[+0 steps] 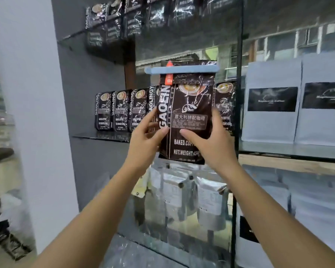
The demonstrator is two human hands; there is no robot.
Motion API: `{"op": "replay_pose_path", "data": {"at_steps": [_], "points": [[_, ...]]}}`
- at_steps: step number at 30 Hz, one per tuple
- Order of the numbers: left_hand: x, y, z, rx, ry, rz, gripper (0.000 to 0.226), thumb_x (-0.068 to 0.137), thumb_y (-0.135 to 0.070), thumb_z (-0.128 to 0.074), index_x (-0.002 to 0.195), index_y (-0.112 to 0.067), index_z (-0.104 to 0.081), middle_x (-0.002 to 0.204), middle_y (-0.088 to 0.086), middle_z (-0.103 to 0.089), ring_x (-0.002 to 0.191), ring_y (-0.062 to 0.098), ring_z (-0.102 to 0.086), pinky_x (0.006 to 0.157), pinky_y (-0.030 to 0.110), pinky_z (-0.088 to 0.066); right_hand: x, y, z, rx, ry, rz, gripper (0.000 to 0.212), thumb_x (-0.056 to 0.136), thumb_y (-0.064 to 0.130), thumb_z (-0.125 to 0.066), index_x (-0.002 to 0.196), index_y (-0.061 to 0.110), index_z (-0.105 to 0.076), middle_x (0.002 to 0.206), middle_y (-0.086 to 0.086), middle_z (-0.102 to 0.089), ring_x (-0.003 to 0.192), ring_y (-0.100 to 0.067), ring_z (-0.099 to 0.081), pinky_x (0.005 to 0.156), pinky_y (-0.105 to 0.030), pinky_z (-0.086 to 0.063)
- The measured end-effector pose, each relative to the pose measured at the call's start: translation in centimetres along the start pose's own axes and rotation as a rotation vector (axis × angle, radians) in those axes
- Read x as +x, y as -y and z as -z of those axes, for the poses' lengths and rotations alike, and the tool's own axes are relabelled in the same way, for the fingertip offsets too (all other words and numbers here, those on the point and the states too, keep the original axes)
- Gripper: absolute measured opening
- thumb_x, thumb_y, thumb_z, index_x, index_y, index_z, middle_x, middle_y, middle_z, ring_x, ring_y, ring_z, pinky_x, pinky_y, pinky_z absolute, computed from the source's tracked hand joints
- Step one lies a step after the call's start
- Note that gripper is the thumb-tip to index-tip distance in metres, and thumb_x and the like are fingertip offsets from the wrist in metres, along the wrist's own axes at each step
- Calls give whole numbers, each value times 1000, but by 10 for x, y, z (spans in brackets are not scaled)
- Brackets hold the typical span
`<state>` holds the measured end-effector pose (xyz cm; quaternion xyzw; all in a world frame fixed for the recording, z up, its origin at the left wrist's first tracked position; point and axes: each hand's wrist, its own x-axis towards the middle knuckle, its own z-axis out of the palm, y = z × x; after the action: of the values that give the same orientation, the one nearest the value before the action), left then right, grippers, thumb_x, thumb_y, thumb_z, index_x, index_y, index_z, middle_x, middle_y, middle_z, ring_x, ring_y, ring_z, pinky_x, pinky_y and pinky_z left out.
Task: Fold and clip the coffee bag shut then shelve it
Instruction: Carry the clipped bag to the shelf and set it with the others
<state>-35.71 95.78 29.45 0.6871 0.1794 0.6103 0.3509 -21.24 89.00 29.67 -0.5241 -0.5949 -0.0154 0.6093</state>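
1. The coffee bag (pixel 186 117) is held upright in the air in front of the glass shelf (pixel 103 136), top already folded over, with the blue clip (pixel 182 70) clamped across the fold. Judgement: folding and clipping are done, shelving remains.
2. The left hand (pixel 145 138) grips the bag's left edge, thumb on the front, fingers wrapped behind.
3. The right hand (pixel 211 140) grips the right edge, thumb pressed flat across the front near the label, fingers behind the bag.
4. Both arms reach forward and up, elbows slightly bent, wrists angled inward toward the bag.
5. A row of matching bags (pixel 122 111) stands on the shelf to the left; one more bag (pixel 225 107) stands behind on the right. The gap between them looks like the target slot.
6. To do it well: keep the bag vertical, bring its base down flat onto the glass, then slide it back in line with the row.
7. Keep the clip level; it juts out past the bag's sides and could snag the neighbours or the black post (pixel 238 93).
8. Release only once the base sits flat, otherwise it may tip forward.
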Motion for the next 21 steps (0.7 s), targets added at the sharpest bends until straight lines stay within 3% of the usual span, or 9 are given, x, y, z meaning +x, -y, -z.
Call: {"op": "replay_pose_path", "data": {"at_steps": [3, 8, 11, 13, 15, 18, 21], "points": [[38, 17, 6, 7, 30, -48, 52, 86, -15, -58, 129, -37, -39, 102, -6, -55, 91, 15, -57, 69, 30, -55, 33, -10, -18, -17, -36, -16, 69, 68, 53, -68, 125, 38, -33, 117, 12, -62, 104, -16, -59, 90, -48, -50], [97, 45, 14, -34, 117, -13, 53, 87, -13, -56, 134, -28, -36, 98, -12, -55, 91, 10, -58, 81, 38, -55, 81, -25, -49, -39, -113, -57, 71, 67, 50, -70, 126, 36, -34, 118, 13, -61, 106, -15, -58, 92, -49, -49], [132, 66, 17, 14, 167, -21, 53, 86, -17, -58, 134, -28, -36, 112, -2, -54, 93, 9, -56, 74, 21, -55, 106, -38, -64, -53, -147, -110, 69, 69, 43, -72, 127, 32, -35, 116, 12, -59, 107, -16, -57, 95, -46, -47], [152, 82, 17, 69, 203, -18, 53, 85, -20, -59, 132, -30, -38, 114, -6, -55, 99, 14, -57, 82, 30, -55, 120, -48, -72, -83, -128, -154, 70, 70, 42, -71, 128, 30, -33, 117, 10, -59, 107, -17, -57, 95, -46, -47], [165, 95, 14, 90, 245, 11, 52, 85, -20, -60, 131, -31, -38, 99, -7, -60, 90, 15, -62, 81, 46, -55, 132, -59, -77, -112, -106, -197, 74, 71, 41, -71, 131, 27, -30, 122, 4, -59, 108, -19, -57, 96, -47, -47], [177, 114, 7, 118, 261, 80, 56, 84, -16, -61, 133, -25, -36, 90, -4, -56, 77, 9, -57, 70, 45, -58, 145, -75, -81, -185, -52, -259, 77, 71, 40, -71, 132, 25, -26, 125, -1, -58, 109, -22, -56, 97, -49, -46], [188, 127, -3, 145, 260, 120, 62, 82, -19, -64, 134, -27, -34, 104, 11, -59, 91, 26, -61, 75, 50, -56, 155, -84, -79, -194, -24, -289, 69, 75, 34, -69, 130, 26, -28, 123, 0, -58, 108, -20, -57, 98, -49, -45]]}}
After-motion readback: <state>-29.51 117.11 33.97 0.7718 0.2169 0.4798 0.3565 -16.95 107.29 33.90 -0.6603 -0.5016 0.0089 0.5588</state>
